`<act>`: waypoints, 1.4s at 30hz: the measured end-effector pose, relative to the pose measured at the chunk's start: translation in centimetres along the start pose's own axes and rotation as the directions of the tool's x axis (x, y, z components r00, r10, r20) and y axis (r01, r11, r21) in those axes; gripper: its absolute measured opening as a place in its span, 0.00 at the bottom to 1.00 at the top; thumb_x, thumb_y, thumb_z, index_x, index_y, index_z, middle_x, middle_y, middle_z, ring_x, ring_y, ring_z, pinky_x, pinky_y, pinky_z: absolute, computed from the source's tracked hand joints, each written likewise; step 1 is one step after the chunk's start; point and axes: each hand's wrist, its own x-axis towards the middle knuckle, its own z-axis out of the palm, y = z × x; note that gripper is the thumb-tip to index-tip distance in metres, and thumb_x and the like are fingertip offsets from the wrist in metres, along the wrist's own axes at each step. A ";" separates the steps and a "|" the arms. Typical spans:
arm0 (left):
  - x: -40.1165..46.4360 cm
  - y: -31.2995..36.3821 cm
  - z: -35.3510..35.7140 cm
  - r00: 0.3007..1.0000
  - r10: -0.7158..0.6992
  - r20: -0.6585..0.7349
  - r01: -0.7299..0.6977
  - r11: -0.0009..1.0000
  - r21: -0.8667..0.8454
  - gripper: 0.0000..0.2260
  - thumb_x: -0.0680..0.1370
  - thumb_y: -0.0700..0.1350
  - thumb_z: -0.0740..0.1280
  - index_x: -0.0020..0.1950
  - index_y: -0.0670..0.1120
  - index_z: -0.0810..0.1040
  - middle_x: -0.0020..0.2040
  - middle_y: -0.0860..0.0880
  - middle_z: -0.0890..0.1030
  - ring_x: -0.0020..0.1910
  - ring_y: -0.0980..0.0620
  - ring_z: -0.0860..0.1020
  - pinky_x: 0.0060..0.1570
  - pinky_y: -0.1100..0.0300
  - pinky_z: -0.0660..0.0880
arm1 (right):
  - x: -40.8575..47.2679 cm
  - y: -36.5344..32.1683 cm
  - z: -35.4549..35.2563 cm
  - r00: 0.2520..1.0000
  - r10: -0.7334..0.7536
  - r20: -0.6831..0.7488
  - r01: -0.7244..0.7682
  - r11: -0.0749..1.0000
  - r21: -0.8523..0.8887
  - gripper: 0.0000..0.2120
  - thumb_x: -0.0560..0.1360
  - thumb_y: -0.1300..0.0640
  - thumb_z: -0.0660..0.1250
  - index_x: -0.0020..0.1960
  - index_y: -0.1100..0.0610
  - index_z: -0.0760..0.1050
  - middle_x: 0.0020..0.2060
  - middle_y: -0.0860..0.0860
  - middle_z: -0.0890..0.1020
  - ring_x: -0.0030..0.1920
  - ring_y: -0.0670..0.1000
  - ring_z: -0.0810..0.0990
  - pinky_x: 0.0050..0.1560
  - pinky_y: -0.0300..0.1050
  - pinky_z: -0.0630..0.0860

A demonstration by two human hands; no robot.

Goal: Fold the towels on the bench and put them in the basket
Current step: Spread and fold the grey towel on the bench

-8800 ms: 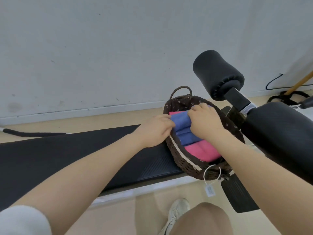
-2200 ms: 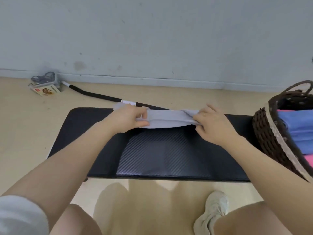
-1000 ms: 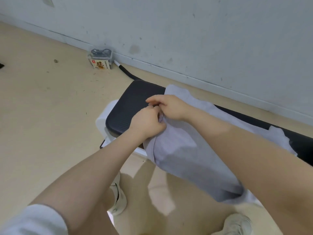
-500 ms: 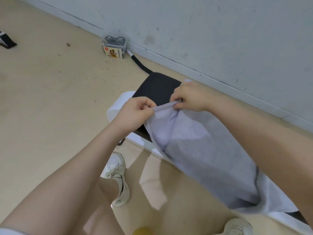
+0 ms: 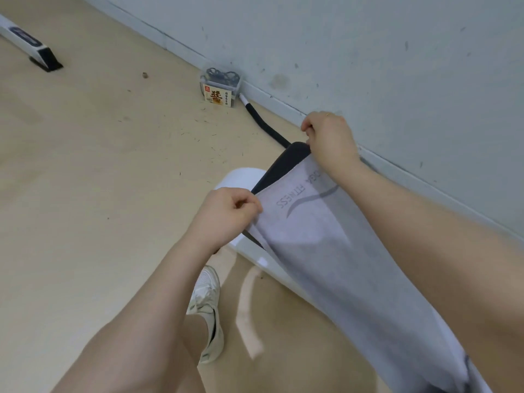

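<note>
Left hand (image 5: 226,215), right hand (image 5: 330,137) pinching towel (image 5: 320,239) corners

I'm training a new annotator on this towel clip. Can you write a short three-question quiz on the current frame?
1. True or false: both hands grip the grey towel.
2. Which hand holds the corner nearer the wall: left hand or right hand?
3. Fill in: the word readable on the towel, printed upside down, is ____.

Key: 1 true; 2 right hand; 3 FITNESS.
</note>
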 end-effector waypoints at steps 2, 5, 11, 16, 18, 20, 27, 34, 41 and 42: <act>0.1 -0.4 -0.2 0.999 -0.027 -0.020 0.028 0.998 0.061 0.10 0.71 0.38 0.61 0.37 0.42 0.81 0.21 0.58 0.74 0.22 0.59 0.69 0.24 0.67 0.71 | 0.5 -0.8 0.9 0.996 -0.029 0.085 0.030 0.999 -0.015 0.17 0.73 0.72 0.55 0.55 0.61 0.77 0.53 0.58 0.79 0.53 0.59 0.77 0.52 0.48 0.73; 0.4 -1.3 -0.7 0.985 -0.157 0.077 0.144 0.978 0.151 0.07 0.68 0.40 0.61 0.31 0.45 0.76 0.34 0.50 0.82 0.35 0.47 0.79 0.39 0.48 0.81 | -0.7 -0.8 1.8 0.936 -0.076 0.343 0.125 0.984 -0.123 0.21 0.72 0.70 0.56 0.61 0.57 0.74 0.59 0.55 0.76 0.59 0.58 0.74 0.57 0.48 0.72; 0.5 -1.5 0.5 0.992 -0.108 -0.063 0.125 0.816 0.564 0.09 0.72 0.46 0.62 0.49 0.44 0.77 0.54 0.46 0.72 0.53 0.44 0.73 0.48 0.54 0.72 | -4.1 4.0 1.4 0.979 0.008 0.206 0.064 0.937 -0.343 0.23 0.77 0.62 0.56 0.71 0.57 0.63 0.68 0.57 0.69 0.68 0.59 0.65 0.65 0.51 0.61; 1.6 0.2 2.7 0.947 0.320 0.006 -0.290 0.848 0.443 0.20 0.74 0.48 0.55 0.64 0.44 0.72 0.64 0.45 0.71 0.61 0.44 0.71 0.59 0.50 0.69 | -3.0 4.6 0.9 0.989 0.134 0.056 -0.102 0.913 -0.395 0.12 0.75 0.65 0.58 0.55 0.62 0.75 0.54 0.59 0.76 0.54 0.60 0.72 0.44 0.47 0.63; 2.3 0.3 3.7 0.895 0.418 0.155 -0.439 0.766 0.470 0.20 0.75 0.48 0.54 0.63 0.43 0.74 0.65 0.43 0.73 0.63 0.42 0.72 0.61 0.48 0.70 | -1.8 4.2 1.1 0.980 0.190 0.050 -0.171 0.950 -0.262 0.11 0.74 0.66 0.57 0.51 0.61 0.76 0.51 0.59 0.77 0.51 0.61 0.75 0.40 0.45 0.63; 2.8 0.0 4.8 0.861 0.430 0.272 -0.506 0.668 0.545 0.20 0.75 0.48 0.55 0.59 0.41 0.78 0.63 0.43 0.77 0.61 0.43 0.76 0.62 0.49 0.69 | -0.4 3.6 1.4 0.965 0.258 0.035 -0.258 0.966 0.008 0.12 0.73 0.66 0.57 0.48 0.59 0.78 0.46 0.59 0.81 0.49 0.61 0.78 0.40 0.44 0.67; 4.9 -0.8 5.3 0.928 0.284 0.243 -0.369 0.597 0.713 0.32 0.79 0.61 0.47 0.77 0.43 0.51 0.78 0.46 0.50 0.77 0.51 0.51 0.73 0.59 0.43 | 3.6 2.1 3.4 0.962 0.273 0.029 -0.269 0.920 0.286 0.12 0.74 0.67 0.57 0.52 0.63 0.78 0.49 0.61 0.82 0.54 0.58 0.78 0.49 0.43 0.68; 4.9 -0.2 6.0 0.967 0.175 0.187 -0.255 0.601 0.757 0.34 0.79 0.61 0.48 0.77 0.43 0.41 0.78 0.46 0.41 0.77 0.51 0.41 0.73 0.55 0.38 | -2.3 3.0 3.3 0.960 0.045 0.275 -0.082 0.989 0.124 0.26 0.80 0.59 0.56 0.76 0.59 0.54 0.77 0.57 0.51 0.76 0.54 0.53 0.74 0.44 0.50; -0.3 2.9 13.7 0.821 0.396 0.411 -0.570 0.530 0.628 0.30 0.74 0.59 0.51 0.63 0.40 0.76 0.65 0.42 0.76 0.64 0.46 0.75 0.65 0.55 0.67 | -15.7 10.1 -3.5 0.960 0.161 0.230 -0.181 0.981 0.068 0.15 0.76 0.57 0.60 0.61 0.60 0.75 0.68 0.56 0.70 0.68 0.56 0.70 0.67 0.47 0.64; -1.1 3.3 15.1 0.787 0.412 0.460 -0.617 0.509 0.600 0.27 0.74 0.57 0.52 0.61 0.41 0.78 0.62 0.43 0.79 0.61 0.47 0.78 0.60 0.54 0.73 | -17.8 11.1 -4.8 0.955 0.181 0.236 -0.200 0.978 0.059 0.12 0.76 0.61 0.62 0.58 0.60 0.77 0.65 0.56 0.73 0.66 0.55 0.72 0.66 0.45 0.65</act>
